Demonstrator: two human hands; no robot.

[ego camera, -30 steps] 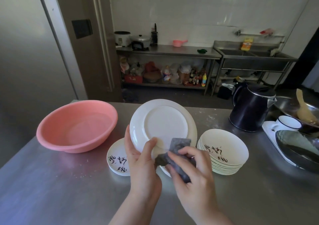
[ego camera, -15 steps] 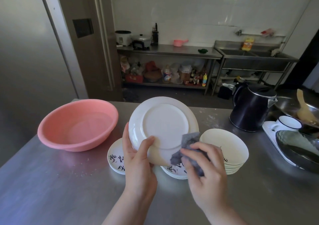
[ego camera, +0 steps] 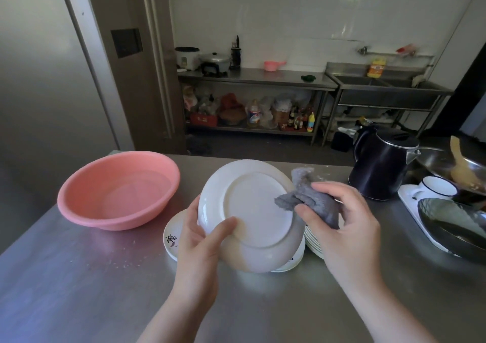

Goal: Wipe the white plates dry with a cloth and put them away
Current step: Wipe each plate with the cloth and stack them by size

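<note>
Plate [ego camera: 252, 211] between hands, cloth [ego camera: 307, 198] rightward.

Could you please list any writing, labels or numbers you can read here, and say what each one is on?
None reads clearly.
Plate under the left hand: black brush characters, partly hidden, not legible.
Bottles on the far shelf: labels too small and blurred.
Yellow bottle by the sink: label blurred.

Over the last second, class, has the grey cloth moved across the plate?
Yes. The grey cloth has travelled from the plate's lower edge up to its right rim, toward the black kettle.
</note>
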